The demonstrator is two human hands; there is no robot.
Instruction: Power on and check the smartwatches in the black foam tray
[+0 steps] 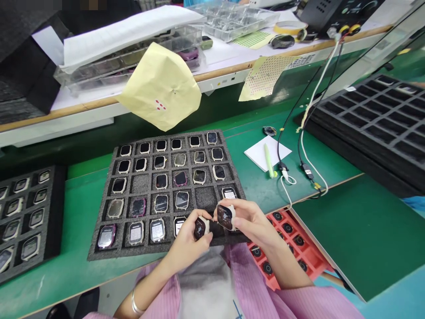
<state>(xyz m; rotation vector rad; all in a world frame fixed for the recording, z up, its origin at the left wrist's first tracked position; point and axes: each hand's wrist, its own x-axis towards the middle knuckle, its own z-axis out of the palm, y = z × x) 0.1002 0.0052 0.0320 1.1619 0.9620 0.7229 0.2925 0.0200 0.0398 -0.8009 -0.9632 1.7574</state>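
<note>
Over the front edge of a dark foam tray, my left hand grips a smartwatch body with a pale frame and a lit dark screen. My right hand pinches a second, similar smartwatch body, tilted with its screen facing up. The two watches are close together, a small gap between them. Strapless watch bodies sit in most of the tray's compartments, some with pale frames and a few purple, such as the purple watch at the front left. One bare compartment shows in the third row.
Another foam tray of watches stands at left, and stacked black trays at right. A green pen lies on white paper beside hanging cables. A red tray of round parts is below the table edge.
</note>
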